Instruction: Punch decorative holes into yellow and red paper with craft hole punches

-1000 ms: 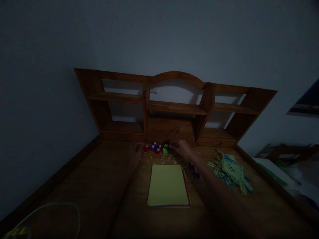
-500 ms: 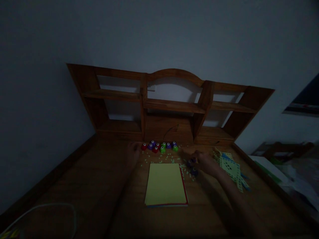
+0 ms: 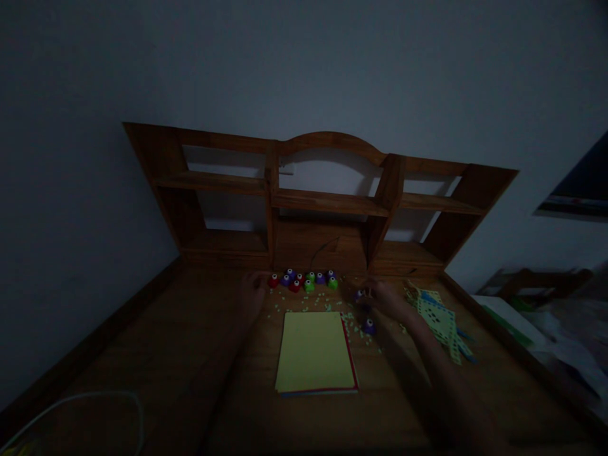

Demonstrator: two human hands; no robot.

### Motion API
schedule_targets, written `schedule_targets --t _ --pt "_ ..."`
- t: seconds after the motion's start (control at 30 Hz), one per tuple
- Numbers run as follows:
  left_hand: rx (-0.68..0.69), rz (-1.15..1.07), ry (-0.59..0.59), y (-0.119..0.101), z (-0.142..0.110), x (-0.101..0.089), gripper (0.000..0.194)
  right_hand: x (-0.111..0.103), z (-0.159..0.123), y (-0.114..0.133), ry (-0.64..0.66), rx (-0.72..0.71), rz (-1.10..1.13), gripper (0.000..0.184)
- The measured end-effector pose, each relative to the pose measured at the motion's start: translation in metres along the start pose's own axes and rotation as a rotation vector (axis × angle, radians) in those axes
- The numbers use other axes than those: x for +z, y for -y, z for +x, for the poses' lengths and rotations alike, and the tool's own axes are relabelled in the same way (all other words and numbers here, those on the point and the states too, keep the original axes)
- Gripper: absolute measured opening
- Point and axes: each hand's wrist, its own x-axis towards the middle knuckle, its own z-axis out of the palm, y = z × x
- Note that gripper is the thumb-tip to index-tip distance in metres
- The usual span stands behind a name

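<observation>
In the dim head view, my right hand (image 3: 386,300) has its fingers closed around a small purple craft punch (image 3: 359,295) with a white round top, low over the desk. Another purple punch (image 3: 369,327) stands just below that hand. My left hand (image 3: 251,292) rests at the left end of a cluster of punches, its fingers loosely apart beside a red punch (image 3: 273,281) and nothing visible in them. Red, purple and green punches (image 3: 309,285) make up the cluster. Tiny pale paper cut-outs (image 3: 350,320) lie scattered between the cluster and a stack of yellow paper (image 3: 316,351).
A wooden shelf unit (image 3: 330,201) stands along the back of the desk. Punched yellow and blue sheets (image 3: 437,320) lie at the right. A pale cable (image 3: 104,394) curves at the lower left. Beyond the right desk edge are a chair (image 3: 536,282) and papers.
My right hand has moved slightly up and left with the purple punch, away from the other purple punch. My left hand stays nearly in place.
</observation>
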Motion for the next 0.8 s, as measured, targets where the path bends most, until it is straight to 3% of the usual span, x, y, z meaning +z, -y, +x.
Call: schedule_targets --t 0.13,0.37,0.8 --pt "-0.005 -0.006 0.017 -0.001 0.001 -0.001 0.025 -0.002 0.026 0.02 -0.11 -0.1 0.034 0.027" --pt "-0.043 -0.017 0.015 -0.008 0.0 -0.003 0.024 0.022 0.063 0.07 0.008 -0.163 -0.102 0.029" --pt "0.011 -0.042 0.024 -0.001 0.0 0.0 0.026 0.029 0.068 0.094 0.072 -0.099 -0.156 0.027"
